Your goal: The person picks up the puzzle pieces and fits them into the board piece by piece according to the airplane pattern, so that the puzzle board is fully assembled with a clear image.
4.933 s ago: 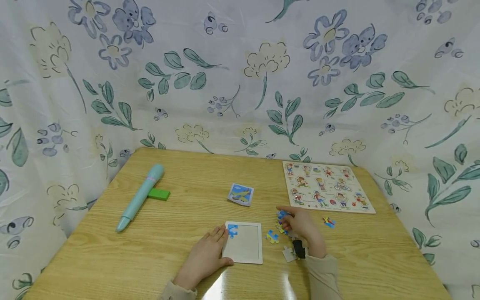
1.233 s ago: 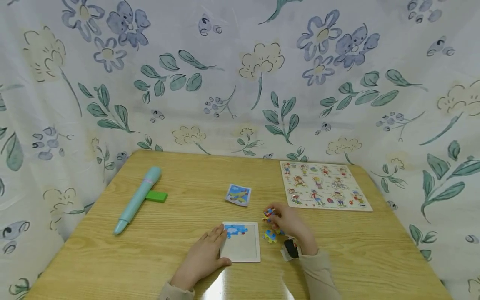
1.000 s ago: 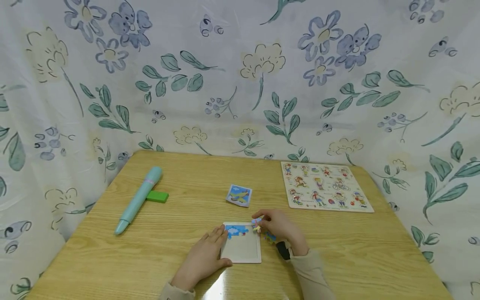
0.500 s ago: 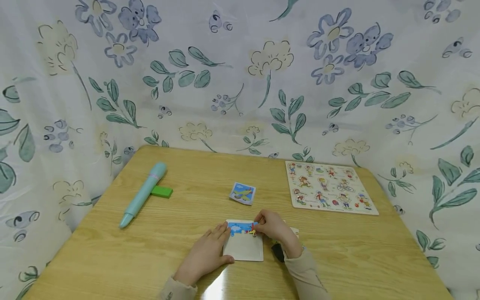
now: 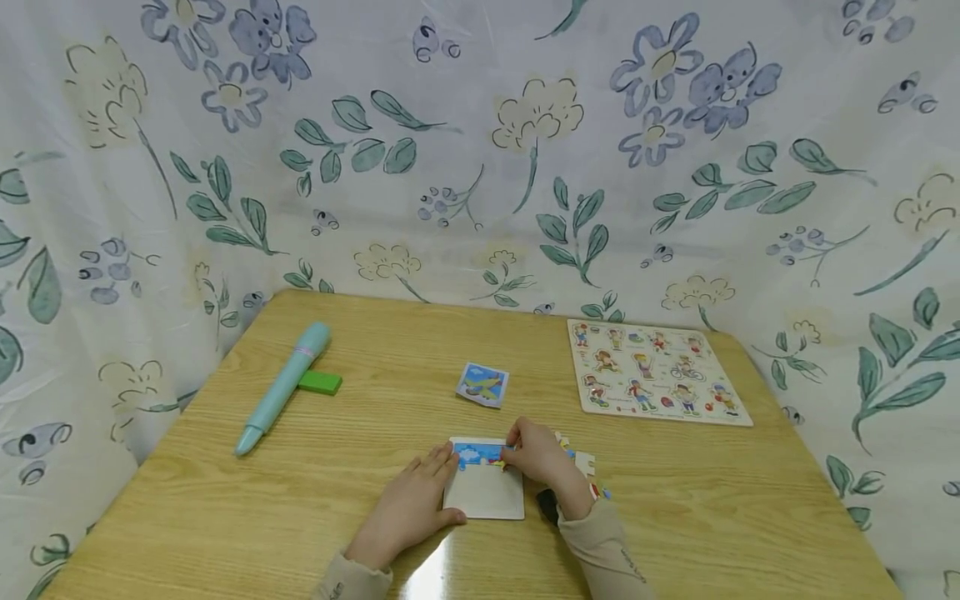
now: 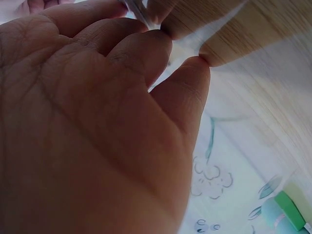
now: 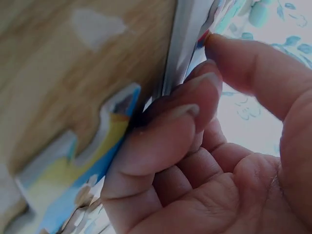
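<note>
- White-framed puzzle tray (image 5: 483, 497) flat on the wood-grain table (image 5: 390, 342), between the hands.
- Left hand (image 5: 411, 507) has fingers extended, resting along the tray's left edge; thumb spread toward the near left corner.
- Right hand (image 5: 542, 457) has fingers curled in at the tray's far right corner, thumb tip on a puzzle piece (image 5: 500, 463) there. Cannot tell whether it pinches or only presses.
- Blue joined pieces (image 5: 471, 454), cloud print, run along the tray's far side from the left fingertips to the right thumb.
- Loose pieces (image 5: 586, 461) just right of the right hand, partly hidden by it. Right wrist view shows one, yellow and blue, close by the curled fingers.
- Black item (image 5: 548, 506) at the right wrist.
- Picture card (image 5: 482, 385), green plane on blue, beyond and between both hands.
- Pale board (image 5: 660, 371) with child figures, well beyond the right hand and to its right.
- Turquoise pen-shaped object (image 5: 282, 390) and green block (image 5: 322, 383) beyond the left hand, to its left.
- Floral curtain (image 5: 450, 167) beyond both hands.
</note>
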The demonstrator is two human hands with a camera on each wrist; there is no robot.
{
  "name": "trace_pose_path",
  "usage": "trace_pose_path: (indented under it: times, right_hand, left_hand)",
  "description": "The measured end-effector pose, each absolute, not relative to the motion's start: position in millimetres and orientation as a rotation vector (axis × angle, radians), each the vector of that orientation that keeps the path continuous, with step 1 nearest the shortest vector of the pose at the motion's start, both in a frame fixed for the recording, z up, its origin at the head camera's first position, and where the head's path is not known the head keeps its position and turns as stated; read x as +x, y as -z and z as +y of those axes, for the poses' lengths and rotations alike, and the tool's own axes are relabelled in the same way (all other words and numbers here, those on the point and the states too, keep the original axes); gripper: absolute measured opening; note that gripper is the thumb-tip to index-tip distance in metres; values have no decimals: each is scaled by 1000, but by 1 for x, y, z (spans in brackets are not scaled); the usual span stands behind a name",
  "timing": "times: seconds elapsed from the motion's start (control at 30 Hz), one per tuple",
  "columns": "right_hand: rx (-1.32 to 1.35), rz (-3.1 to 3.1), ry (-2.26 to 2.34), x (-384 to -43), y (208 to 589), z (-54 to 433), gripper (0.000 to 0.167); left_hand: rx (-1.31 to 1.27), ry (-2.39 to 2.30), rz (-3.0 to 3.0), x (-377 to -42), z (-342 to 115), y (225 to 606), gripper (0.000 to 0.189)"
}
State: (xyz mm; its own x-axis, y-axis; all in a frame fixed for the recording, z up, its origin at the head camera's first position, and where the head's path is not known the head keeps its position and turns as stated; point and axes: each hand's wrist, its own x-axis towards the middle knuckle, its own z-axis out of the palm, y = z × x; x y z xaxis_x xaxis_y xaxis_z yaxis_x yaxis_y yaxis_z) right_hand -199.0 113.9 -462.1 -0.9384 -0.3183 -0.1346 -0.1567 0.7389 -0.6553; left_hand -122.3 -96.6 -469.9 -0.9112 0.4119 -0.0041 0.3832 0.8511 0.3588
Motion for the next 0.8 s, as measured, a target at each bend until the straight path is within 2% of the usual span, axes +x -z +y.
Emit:
trace_pose_path:
  times: [0.23,0.47,0.8]
  right_hand:
    - [-386,2690,978,-199,464,113,18]
    - [-428,2686,1014,-200,464,116,12]
    - [-362,2638,1114,-211,458,146,10]
  left_hand:
    - [642,-550,2938,-122,-97,468,85]
    - [635,-538,2947,-123,-97,469,85]
    - [638,-530,2949,-123,-97,469,86]
